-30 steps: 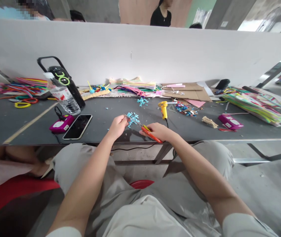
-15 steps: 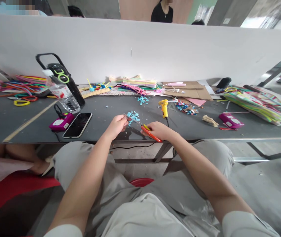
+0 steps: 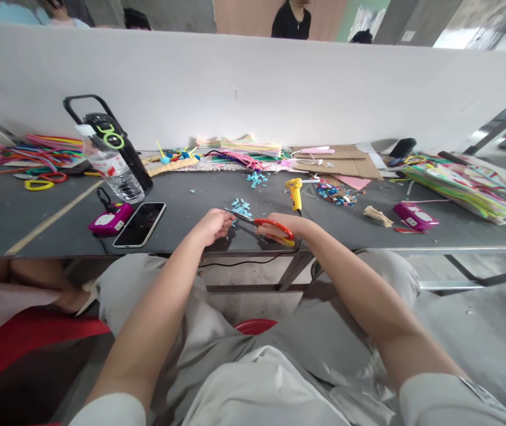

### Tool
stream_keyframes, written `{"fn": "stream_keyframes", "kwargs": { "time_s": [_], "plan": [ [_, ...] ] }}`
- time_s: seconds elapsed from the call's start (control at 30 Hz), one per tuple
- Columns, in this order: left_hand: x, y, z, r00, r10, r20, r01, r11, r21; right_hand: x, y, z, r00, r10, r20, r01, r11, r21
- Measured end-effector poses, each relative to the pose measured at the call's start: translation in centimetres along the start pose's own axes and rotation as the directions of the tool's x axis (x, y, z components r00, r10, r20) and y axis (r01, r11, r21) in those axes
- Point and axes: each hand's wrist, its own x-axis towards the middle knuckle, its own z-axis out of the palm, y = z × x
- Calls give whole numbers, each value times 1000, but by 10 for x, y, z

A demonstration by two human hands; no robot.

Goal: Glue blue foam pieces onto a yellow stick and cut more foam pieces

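My right hand (image 3: 281, 225) is wrapped round the handles of scissors with red and yellow grips (image 3: 289, 232). The blades point left, over a small heap of light blue pieces (image 3: 241, 207), and their tips reach my left hand (image 3: 217, 226). The fingers of my left hand are pinched together at the blade tips; what they hold is too small to make out. A second cluster of blue bits (image 3: 257, 180) lies farther back. Behind my right hand, a yellow glue gun (image 3: 295, 194) rests on the dark table (image 3: 177, 219).
To the left are a phone (image 3: 140, 225), a purple box (image 3: 110, 220), a clear bottle (image 3: 122, 177) and a black flask (image 3: 135, 163). Right: a second purple box (image 3: 415, 216) and colourful strips (image 3: 470, 186). Cardboard (image 3: 341, 161) lies before the white partition (image 3: 244, 89).
The scissors have turned in my right hand, their red handle loop now facing up. My right hand has shifted slightly, and my left hand remains nearly in place.
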Motion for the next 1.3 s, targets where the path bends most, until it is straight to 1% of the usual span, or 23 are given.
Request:
{"fn": "stream_keyframes", "kwargs": {
  "time_s": [0.13,0.37,0.53,0.6,0.7,0.8,0.9,1.0,1.07,1.13,1.2,1.3],
  "plan": [
    [5,1,-5,998,-58,33,59,998,-19,0,-3,-3,999,-40,21,40,999,-13],
    [6,0,-12,991,-120,55,122,992,-39,6,-4,-2,1000,-16,27,17,999,-47],
    [7,0,-14,989,-130,65,132,991,-33,10,4,2,998,-49,-48,48,998,-28],
    [4,-2,-12,992,-102,69,103,995,-13,8,8,5,996,-61,-70,65,997,46],
    [-4,-5,-7,994,-18,107,12,999,53,2,16,9,996,-52,-76,66,979,195],
    [-12,-11,2,985,72,154,-90,990,110,-2,22,14,987,-99,-123,133,942,309],
    [-14,-17,10,972,148,184,-175,974,144,4,24,21,958,-113,-263,221,878,424],
    [-11,-22,16,953,204,225,-242,957,157,18,21,30,892,-106,-440,356,766,536],
    [-10,-25,19,935,237,265,-283,947,151,25,18,35,849,-96,-520,428,702,569],
    [-10,-26,20,917,264,300,-315,939,136,30,16,37,824,-97,-558,466,676,571],
    [-11,-26,20,909,288,300,-335,935,116,30,14,38,813,-117,-570,486,676,554],
    [-15,-23,20,914,298,274,-329,941,75,26,13,37,809,-132,-573,492,685,537]
  ]
}}
